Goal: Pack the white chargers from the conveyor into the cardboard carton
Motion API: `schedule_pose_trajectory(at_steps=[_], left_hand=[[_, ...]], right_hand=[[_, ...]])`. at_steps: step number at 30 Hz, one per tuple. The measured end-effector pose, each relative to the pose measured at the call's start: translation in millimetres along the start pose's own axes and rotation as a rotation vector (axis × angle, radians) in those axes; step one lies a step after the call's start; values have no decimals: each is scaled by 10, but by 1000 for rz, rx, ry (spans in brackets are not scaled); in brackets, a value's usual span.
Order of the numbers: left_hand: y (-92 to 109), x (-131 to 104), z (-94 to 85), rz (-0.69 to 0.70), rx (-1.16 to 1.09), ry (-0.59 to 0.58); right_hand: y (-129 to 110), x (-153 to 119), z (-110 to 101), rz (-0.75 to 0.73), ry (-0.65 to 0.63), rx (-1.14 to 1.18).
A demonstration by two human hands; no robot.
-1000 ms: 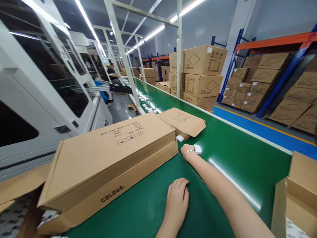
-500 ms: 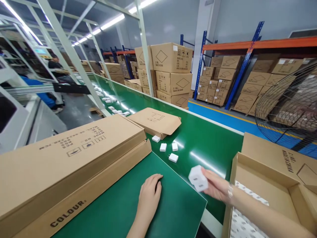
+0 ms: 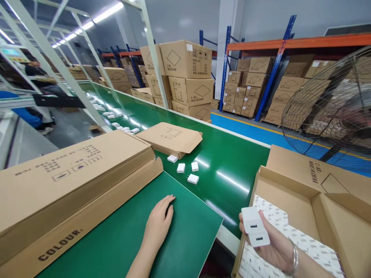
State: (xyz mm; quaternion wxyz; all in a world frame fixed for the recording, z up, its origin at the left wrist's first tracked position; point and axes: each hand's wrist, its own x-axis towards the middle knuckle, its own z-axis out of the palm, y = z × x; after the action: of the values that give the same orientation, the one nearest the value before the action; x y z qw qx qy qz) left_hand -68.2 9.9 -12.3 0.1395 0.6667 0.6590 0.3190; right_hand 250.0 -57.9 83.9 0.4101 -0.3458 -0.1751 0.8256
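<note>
Glossy and smooth, the green belt (image 3: pixel 237 154) gives anything knocked an easy slide. The matte green desk (image 3: pixel 185 227) ends in a hard corner near me, so a drop there could fall off the edge. The long lidded box (image 3: pixel 116 154), brown cardboard, hides part of the belt. At my right, the open box (image 3: pixel 290 187) has thin, straight walls that could catch my wrist if I come in low. My left hand (image 3: pixel 159 224) lies relaxed on the desk, holding nothing. My right hand (image 3: pixel 274 243) has its grip closed on two white chargers (image 3: pixel 252 220) over that box, above the packed chargers (image 3: pixel 304 243); they are slick, rounded blocks, and a loose pinch could let one slip. Four loose chargers (image 3: pixel 193 179) sit on the belt; their slim prongs could bend under a knock.
</note>
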Motion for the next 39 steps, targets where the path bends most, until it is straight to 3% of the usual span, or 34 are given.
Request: schedule_pose_trajectory(at_steps=[2,5,8,10,11,13,17,19,22,25,29,32,35,39], left_hand=[[-4,-2,-6,5,0,-5],[-11,0,-10,1,2,-20],[-15,4,-10,-24,3,-35],[-13,6,-6,-30,-1,-46],[-12,5,-4,-28,-2,-48],[-9,2,0,-16,-3,-45],[3,-12,9,10,6,-18],[13,-16,14,13,7,-7],[29,-9,21,9,7,2],[32,3,26,8,4,6],[1,17,36,2,-17,5],[-19,42,42,-6,-44,12],[-4,73,34,-2,-65,31],[49,102,8,-19,-87,56]], right_hand=[[-208,-83,-165,-136,132,-190],[-672,-258,-648,-364,391,-699],[-1046,-474,-1245,-442,785,-1151],[-1123,-599,-1554,-401,1004,-1383],[-1106,-644,-1658,-358,1051,-1467],[-992,-699,-1770,-242,1006,-1570],[-770,-743,-1812,-93,639,-1542],[-813,-739,-1810,-64,598,-1552],[-1034,-562,-1618,-149,713,-1750],[-1133,-39,-1040,-367,653,-1945],[-750,1024,-43,-516,226,-2200],[-303,1726,436,-566,61,-2373],[4,2161,574,-549,43,-2416],[51,2434,510,-433,91,-2454]])
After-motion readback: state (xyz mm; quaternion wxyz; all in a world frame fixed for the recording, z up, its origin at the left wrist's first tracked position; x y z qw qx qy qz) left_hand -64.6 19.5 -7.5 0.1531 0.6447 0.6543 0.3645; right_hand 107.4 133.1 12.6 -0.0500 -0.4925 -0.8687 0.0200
